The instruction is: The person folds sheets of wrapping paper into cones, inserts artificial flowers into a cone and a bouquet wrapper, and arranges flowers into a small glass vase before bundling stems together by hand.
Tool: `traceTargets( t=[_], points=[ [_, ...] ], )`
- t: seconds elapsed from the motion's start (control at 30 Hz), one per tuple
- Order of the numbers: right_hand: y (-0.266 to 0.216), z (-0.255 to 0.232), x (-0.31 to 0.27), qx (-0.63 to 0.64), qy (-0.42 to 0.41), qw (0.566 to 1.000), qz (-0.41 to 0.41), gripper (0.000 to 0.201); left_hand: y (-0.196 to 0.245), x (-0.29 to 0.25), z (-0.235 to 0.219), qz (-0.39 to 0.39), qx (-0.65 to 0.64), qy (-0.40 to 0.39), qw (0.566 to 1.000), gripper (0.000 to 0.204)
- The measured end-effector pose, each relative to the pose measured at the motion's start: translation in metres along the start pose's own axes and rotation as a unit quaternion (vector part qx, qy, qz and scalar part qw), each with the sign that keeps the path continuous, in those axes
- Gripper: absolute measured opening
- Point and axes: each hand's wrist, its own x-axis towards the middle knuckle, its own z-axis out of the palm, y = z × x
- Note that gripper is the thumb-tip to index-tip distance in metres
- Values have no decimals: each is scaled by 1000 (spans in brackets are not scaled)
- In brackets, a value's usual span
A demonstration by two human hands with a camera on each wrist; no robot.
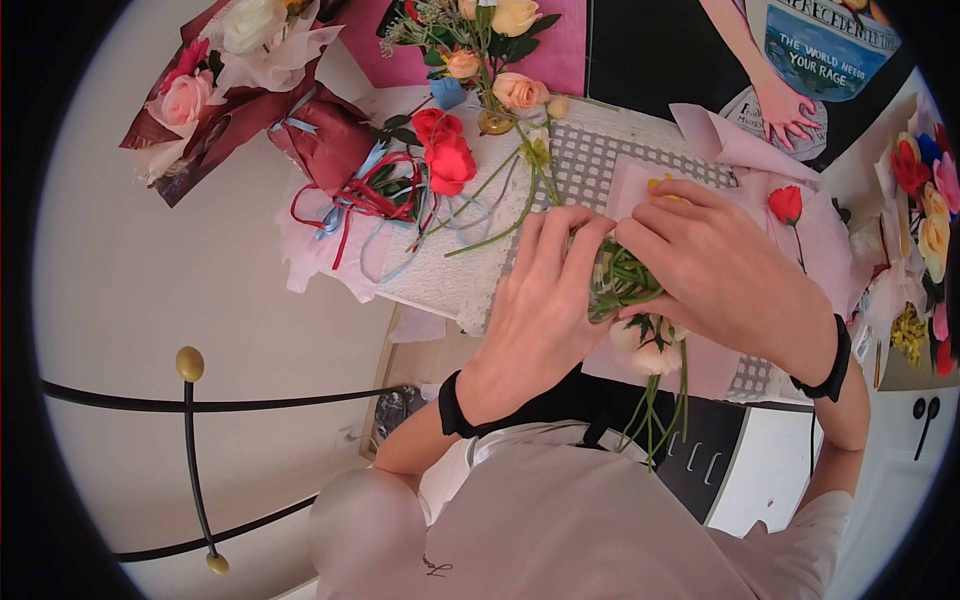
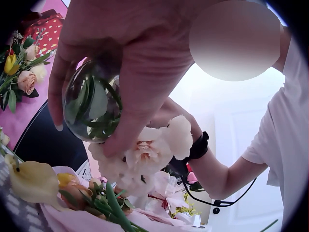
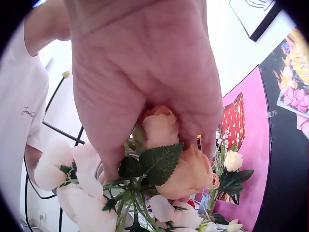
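Observation:
My left hand (image 1: 540, 290) grips a round clear glass vase (image 2: 79, 116), with its fingers and thumb curled about the glass. Green stems (image 1: 625, 275) curve inside the vase. Across from it, my right hand (image 1: 725, 260) closes round peach roses (image 3: 188, 176) at the vase, its fingertips partly hidden behind the blooms. White flowers (image 2: 147, 150) hang close beside the vase, and their long green stems (image 1: 655, 415) point down toward my body in the head view. Under the hands lies pale pink wrapping paper (image 1: 715, 365).
Red roses (image 1: 447, 155) and tangled red and blue ribbons (image 1: 375, 200) lie on the white table at left. Behind them stands a vase of peach roses (image 1: 520, 92). A wrapped bouquet (image 1: 320, 135) is at the far left; a single red rose (image 1: 786, 204) lies at right.

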Motion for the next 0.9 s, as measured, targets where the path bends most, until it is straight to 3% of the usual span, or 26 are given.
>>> traceTargets(
  t=[0.2,0.33,0.4,0.53,0.6,0.83,0.9],
  points=[
    [-7,-3,-2,-68,-43,996,33,52,2,2,-1,-3,25,-1,1000,72],
    [-6,-2,-3,-42,-31,998,32,50,8,3,-5,2,53,-9,999,71],
    [1,-5,-7,39,16,999,-1,50,11,5,-6,-3,45,-13,999,70],
    [5,-6,-10,65,32,997,11,39,8,5,0,4,54,-6,999,67],
    [7,-12,-6,154,-41,985,63,38,8,6,0,7,57,-2,998,66],
    [23,1,-3,280,-30,959,42,34,11,4,-3,1,67,-7,998,63],
    [24,0,-4,293,-62,952,59,30,12,3,-2,3,67,-7,998,63]
  ],
)
